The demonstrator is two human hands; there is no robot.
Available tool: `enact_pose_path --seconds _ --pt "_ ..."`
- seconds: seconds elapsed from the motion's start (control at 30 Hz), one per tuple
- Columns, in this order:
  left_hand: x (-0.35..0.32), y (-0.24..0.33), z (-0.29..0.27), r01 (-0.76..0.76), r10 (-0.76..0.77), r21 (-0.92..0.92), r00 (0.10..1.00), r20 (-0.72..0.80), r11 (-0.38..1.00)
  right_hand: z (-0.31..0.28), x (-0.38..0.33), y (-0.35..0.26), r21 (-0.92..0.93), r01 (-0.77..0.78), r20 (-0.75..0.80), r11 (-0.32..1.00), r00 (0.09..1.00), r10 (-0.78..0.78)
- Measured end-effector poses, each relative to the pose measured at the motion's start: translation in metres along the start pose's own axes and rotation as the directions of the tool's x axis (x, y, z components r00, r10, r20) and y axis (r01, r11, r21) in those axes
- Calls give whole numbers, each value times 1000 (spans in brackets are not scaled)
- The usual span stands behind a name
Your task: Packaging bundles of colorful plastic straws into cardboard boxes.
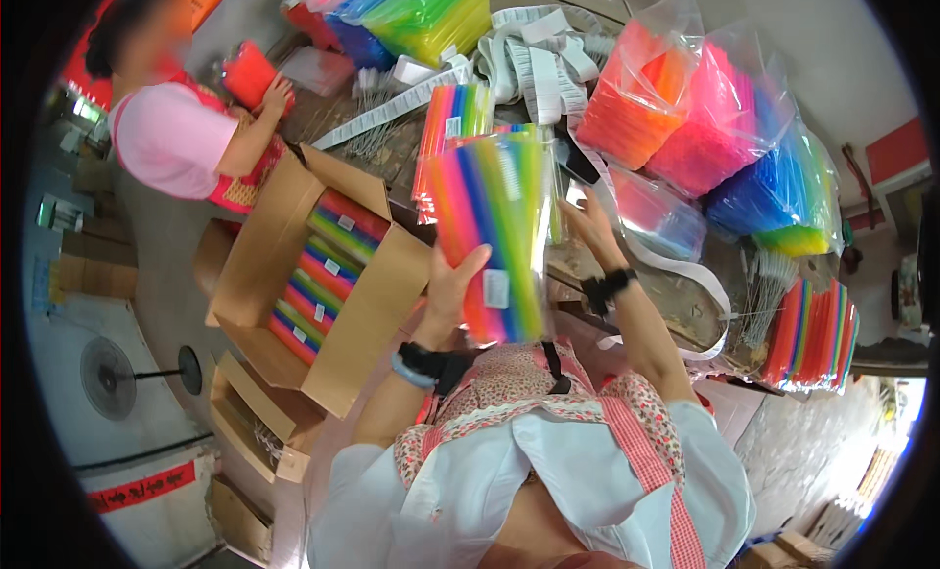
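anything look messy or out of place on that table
Mostly orderly. The one untidy thing is the long white label strips: they lie in a loose tangled heap at the table's far side, and one strip trails over the near edge. The multicoloured pack sits squarely between the left hand and right hand.

rainbow pack [494,236] w/ white label [496,289], open carton [323,275]

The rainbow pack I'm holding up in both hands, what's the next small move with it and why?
Probably lower the rainbow pack leftward into the open cardboard box. Your left hand grips its lower edge and your right hand steadies the far side, so it is fully lifted, and the box already holds similar packs stacked in a row with room left.
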State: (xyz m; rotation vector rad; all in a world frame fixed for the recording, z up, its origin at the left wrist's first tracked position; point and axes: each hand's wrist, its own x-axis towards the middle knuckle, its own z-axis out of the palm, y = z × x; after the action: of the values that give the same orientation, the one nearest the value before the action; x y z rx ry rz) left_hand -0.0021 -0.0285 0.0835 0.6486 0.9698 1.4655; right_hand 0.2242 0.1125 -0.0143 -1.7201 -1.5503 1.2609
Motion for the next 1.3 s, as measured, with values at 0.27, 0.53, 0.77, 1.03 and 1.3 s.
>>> enact_pose_path --seconds 0.27,0.53,0.77,1.03,1.3 --pt "-15 17 -50 30 -41 -93 992 -117 995 65 54 -44 -237 -242 -214 941 958 193" --pt "29 4 -52 119 -115 -91 992 50 989 26 31 -14 468 -207 149 859 977 155" --pt "61 -1 -15 -80 22 203 962 273 976 -23 -79 -69 570 289 -172 769 957 -233" --pt "115 -54 41 -344 102 227 722 685 911 -37 -53 27 244 447 -79 860 893 -442" --pt "120 -65 28 -105 -71 234 769 635 967 -38 -58 -3 878 -13 148 479 958 -245"
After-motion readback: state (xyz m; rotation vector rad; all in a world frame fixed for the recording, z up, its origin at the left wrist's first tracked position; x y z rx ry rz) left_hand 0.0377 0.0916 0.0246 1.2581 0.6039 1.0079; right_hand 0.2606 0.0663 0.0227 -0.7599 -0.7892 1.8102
